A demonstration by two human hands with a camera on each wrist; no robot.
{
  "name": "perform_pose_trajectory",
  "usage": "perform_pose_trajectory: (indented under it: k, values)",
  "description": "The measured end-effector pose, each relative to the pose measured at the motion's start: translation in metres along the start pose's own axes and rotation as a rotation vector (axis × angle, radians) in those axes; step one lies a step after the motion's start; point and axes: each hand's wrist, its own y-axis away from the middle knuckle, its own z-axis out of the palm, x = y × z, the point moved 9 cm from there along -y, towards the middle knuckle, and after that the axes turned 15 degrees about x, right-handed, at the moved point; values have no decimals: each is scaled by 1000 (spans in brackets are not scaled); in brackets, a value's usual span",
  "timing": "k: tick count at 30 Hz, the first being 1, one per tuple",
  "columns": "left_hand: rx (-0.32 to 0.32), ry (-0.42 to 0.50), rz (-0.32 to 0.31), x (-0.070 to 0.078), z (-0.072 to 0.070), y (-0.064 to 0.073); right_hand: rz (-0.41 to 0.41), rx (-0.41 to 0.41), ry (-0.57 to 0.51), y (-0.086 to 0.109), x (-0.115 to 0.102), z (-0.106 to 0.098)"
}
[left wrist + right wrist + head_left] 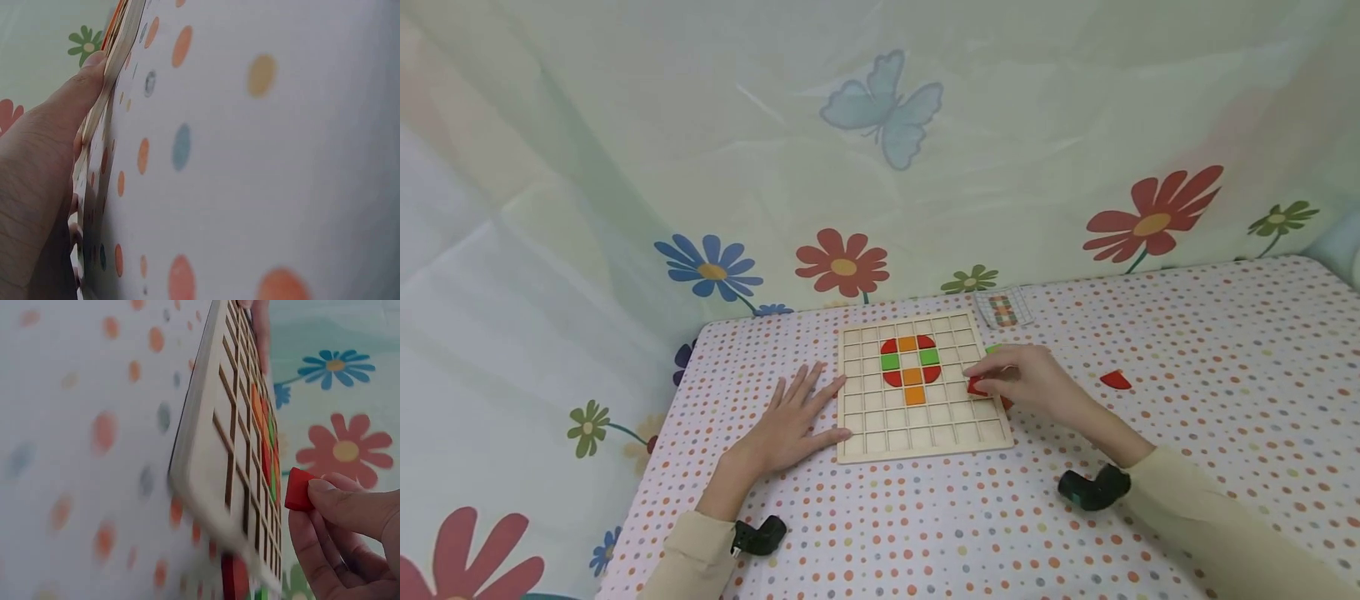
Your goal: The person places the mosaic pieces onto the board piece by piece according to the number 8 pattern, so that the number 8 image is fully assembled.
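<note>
A pale wooden grid board (865,433) lies on the table, with red, green and orange pieces set in its middle cells. Orange squares (915,395) run down its centre, green squares (891,362) sit at the sides, and red rounded pieces (932,373) fill the corners. My left hand (786,425) is spread flat, its thumb and a fingertip touching the board's left edge. Over the right edge, my right hand (1026,383) pinches a red piece (300,489) between thumb and fingers. In the right wrist view that piece is held above the grid.
A red quarter-round piece (1116,380) lies on the dotted tablecloth (925,517) to the right. Another red piece (235,575) and a green one (992,349) lie beside the board, partly hidden by the right hand. A small pattern card (1004,308) lies behind the board.
</note>
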Motion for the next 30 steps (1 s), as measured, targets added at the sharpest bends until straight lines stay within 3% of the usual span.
perform_pose_trajectory:
  k: [4,8,30]
  values:
    - [-3,4,-1,1,1,-1,8,-42,-41,-12,-4,29]
    - [-15,14,-2,4,1,-2,17,-67,-22,-17,-1,46]
    - [-5,12,-3,4,-3,0,-56,-97,99,-20,-19,67]
